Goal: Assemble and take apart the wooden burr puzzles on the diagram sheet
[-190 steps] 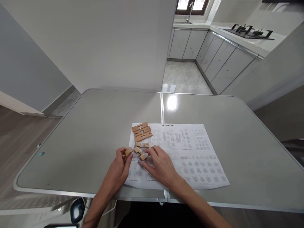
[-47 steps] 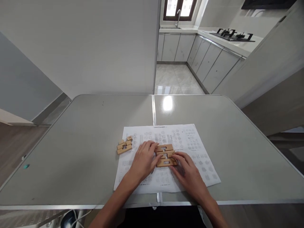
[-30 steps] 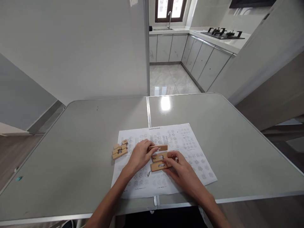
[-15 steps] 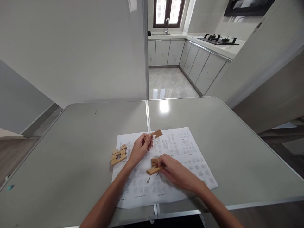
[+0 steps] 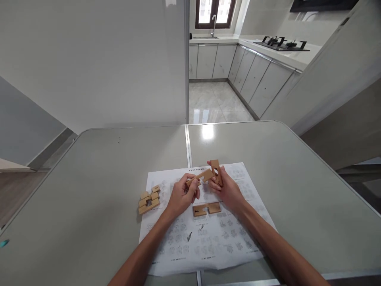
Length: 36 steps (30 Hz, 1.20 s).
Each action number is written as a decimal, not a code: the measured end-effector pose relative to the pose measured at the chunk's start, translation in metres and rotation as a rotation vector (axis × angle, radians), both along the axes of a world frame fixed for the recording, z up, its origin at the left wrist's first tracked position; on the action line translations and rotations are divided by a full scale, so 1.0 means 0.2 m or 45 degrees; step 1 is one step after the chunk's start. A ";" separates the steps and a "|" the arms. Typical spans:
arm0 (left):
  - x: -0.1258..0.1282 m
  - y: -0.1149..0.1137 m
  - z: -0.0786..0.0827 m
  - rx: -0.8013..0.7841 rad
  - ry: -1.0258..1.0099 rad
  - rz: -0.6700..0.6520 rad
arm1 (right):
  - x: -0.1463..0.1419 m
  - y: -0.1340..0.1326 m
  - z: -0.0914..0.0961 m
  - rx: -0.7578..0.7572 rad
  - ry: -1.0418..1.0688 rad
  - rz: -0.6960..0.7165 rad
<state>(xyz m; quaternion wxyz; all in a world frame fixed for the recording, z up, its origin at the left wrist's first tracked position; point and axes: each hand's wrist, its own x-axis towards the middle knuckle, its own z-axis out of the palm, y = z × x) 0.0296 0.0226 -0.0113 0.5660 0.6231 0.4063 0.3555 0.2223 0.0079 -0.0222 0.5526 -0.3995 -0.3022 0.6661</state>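
Note:
My left hand (image 5: 182, 194) pinches a flat notched wooden puzzle piece (image 5: 207, 174), tilted up to the right. My right hand (image 5: 229, 190) holds a second wooden puzzle piece (image 5: 216, 167) nearly upright, with a cut-out in its middle and a dark mark near its lower end. The two held pieces are close together; whether they touch I cannot tell. Below the hands, a third notched wooden piece (image 5: 198, 211) with a dark mark lies flat on a printed paper sheet (image 5: 214, 254).
Several joined or stacked wooden pieces (image 5: 149, 205) lie at the sheet's left edge. The sheet, printed with small diagrams, rests on a grey folding table (image 5: 89, 182) with a metal seam down its middle. A kitchen with a stove (image 5: 281, 43) is beyond.
My right hand has lifted a wooden piece from over the sheet and brought it up beside the left hand's piece. The piece lying on the paper is now uncovered.

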 end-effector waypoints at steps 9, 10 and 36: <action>0.01 0.00 0.00 0.152 0.203 0.024 | -0.05 -0.06 -0.01 0.178 -0.410 -0.008; 0.01 0.00 0.00 0.160 0.205 0.018 | -0.05 -0.07 -0.01 0.220 -0.551 -0.030; 0.01 0.01 -0.05 -0.014 -0.042 -0.071 | -0.09 -0.11 -0.03 0.729 -1.286 0.162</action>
